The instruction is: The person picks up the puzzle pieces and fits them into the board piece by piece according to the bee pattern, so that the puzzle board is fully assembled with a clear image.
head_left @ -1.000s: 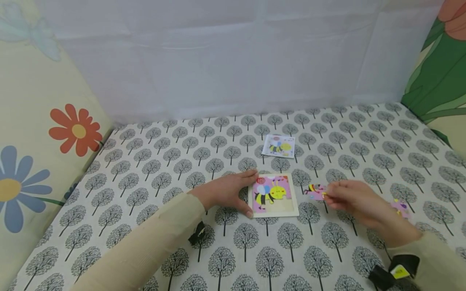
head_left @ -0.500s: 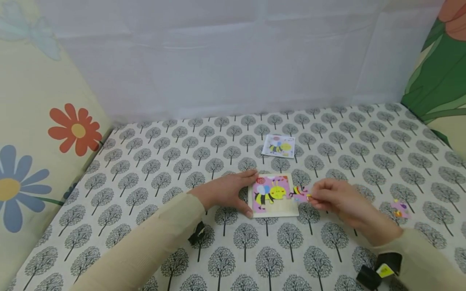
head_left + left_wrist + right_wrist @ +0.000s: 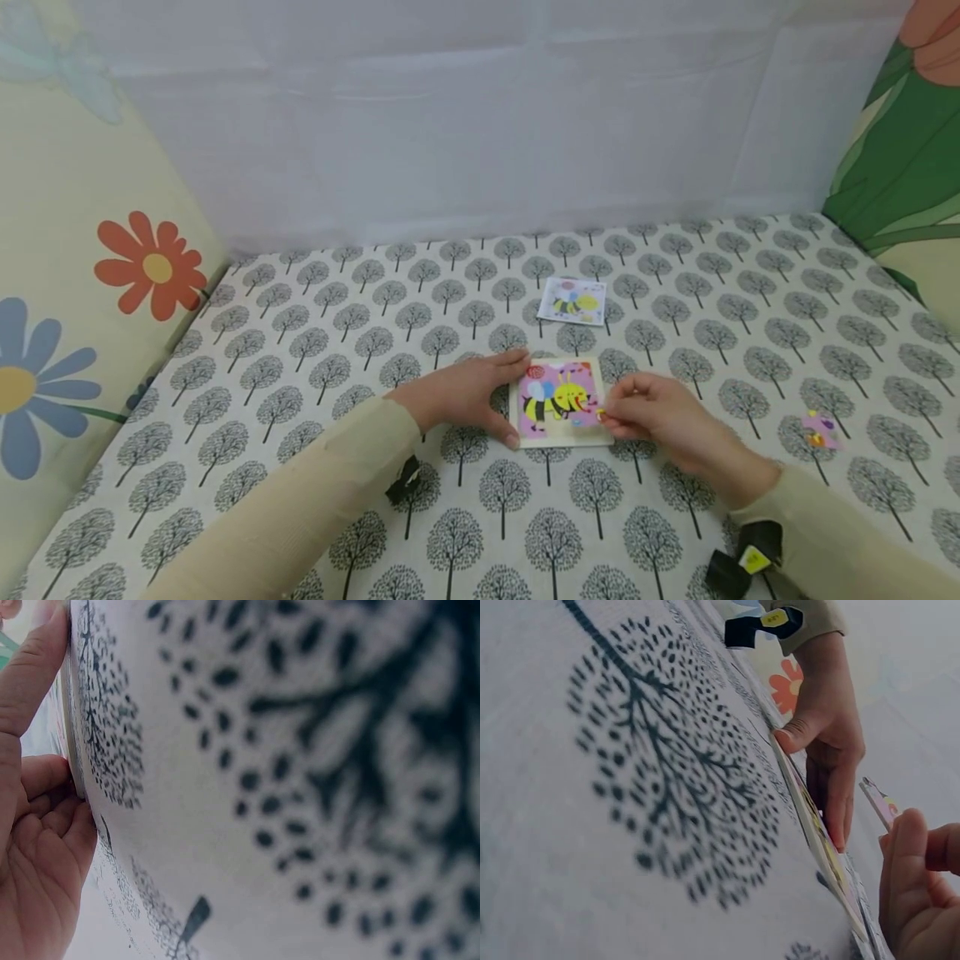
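Observation:
A square bee jigsaw puzzle tray (image 3: 566, 443) with a pale rim lies flat on the cloth in the head view. My left hand (image 3: 467, 395) holds its left side, thumb at the near corner and fingers at the far one. Pinched between thumb and fingers of my right hand (image 3: 660, 417) is a small pink puzzle piece (image 3: 590, 406), over the tray's right part. In the right wrist view that piece (image 3: 877, 801) stands tilted, apart from the tray (image 3: 810, 817). The left wrist view shows my left hand's curled fingers (image 3: 71, 825) against the tray's edge.
Another loose pink puzzle piece (image 3: 822, 430) lies on the right side of the tree-patterned tablecloth (image 3: 360, 325). Behind the tray lies a card (image 3: 572, 302) with the same bee picture. A white sheet (image 3: 487, 125) hangs at the back.
My right hand has carried the pinched puzzle piece leftward, from beside the tray to over its right part. The left hand has stayed on the tray.

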`<state>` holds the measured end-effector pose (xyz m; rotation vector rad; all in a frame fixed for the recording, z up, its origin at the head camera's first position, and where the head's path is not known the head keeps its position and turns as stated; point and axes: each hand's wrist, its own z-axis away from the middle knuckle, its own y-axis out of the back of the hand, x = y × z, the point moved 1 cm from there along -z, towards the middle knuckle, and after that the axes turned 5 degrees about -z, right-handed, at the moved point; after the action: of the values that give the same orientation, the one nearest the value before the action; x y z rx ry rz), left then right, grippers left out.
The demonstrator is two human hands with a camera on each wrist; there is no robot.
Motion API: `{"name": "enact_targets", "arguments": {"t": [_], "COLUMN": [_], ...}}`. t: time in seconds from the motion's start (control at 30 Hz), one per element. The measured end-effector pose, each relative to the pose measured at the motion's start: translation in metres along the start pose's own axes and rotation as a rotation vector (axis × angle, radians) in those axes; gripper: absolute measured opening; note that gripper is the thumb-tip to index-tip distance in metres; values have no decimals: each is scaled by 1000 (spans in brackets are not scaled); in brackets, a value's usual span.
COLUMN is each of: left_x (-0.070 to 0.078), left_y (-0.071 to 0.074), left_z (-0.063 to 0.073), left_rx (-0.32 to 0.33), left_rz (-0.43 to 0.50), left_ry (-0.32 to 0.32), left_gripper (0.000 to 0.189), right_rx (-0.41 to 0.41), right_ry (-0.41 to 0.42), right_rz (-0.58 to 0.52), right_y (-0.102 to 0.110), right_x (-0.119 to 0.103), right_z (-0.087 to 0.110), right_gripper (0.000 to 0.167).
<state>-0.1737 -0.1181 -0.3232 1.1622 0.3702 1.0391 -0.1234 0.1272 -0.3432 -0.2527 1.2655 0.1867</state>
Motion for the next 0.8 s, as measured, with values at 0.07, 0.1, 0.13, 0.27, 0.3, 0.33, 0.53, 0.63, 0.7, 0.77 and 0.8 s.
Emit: {"name": "enact_targets", "arguments": {"t": [0.07,0.1,0.13,0.27,0.3,0.33,0.53,0.63,0.7,0.77,0.8], "left_x": [0,0,0,0,0,0,1,0,0,0,0], "left_y": [0,0,0,0,0,1,1,1,1,1,0], "left_z": [0,0,0,-1,-1,-1,0,0,0,0,0], "left_rx": [-1,1,1,-3,-5,-8,-2,4,5,6,7], "left_rz": [-3,-5,-8,-7,-6,-6,-2,-3,-3,-3,-1], "left_ry": [-1,-4,-5,-4,-3,2,-4,-14,-16,-15,-15], "left_gripper": [108,107,107,107,107,108,107,107,107,107,107], "right_rx": [4,8,13,49,59,69,131,156,170,176,180], "right_ry": [-5,-8,-13,-33,-38,-41,-63,-70,-75,-81,-83], "right_rz": [9,10,9,26,27,29,47,59,63,62,62], "right_y": [-4,-5,-7,-15,-16,-18,-25,-28,-30,-32,-33], "right_x": [2,2,2,3,3,3,3,3,3,3,3], "right_z": [-1,-2,-3,-6,-7,-7,-9,-9,-9,-10,-10], "right_gripper": [14,14,14,15,15,16,14,13,13,13,13]}}
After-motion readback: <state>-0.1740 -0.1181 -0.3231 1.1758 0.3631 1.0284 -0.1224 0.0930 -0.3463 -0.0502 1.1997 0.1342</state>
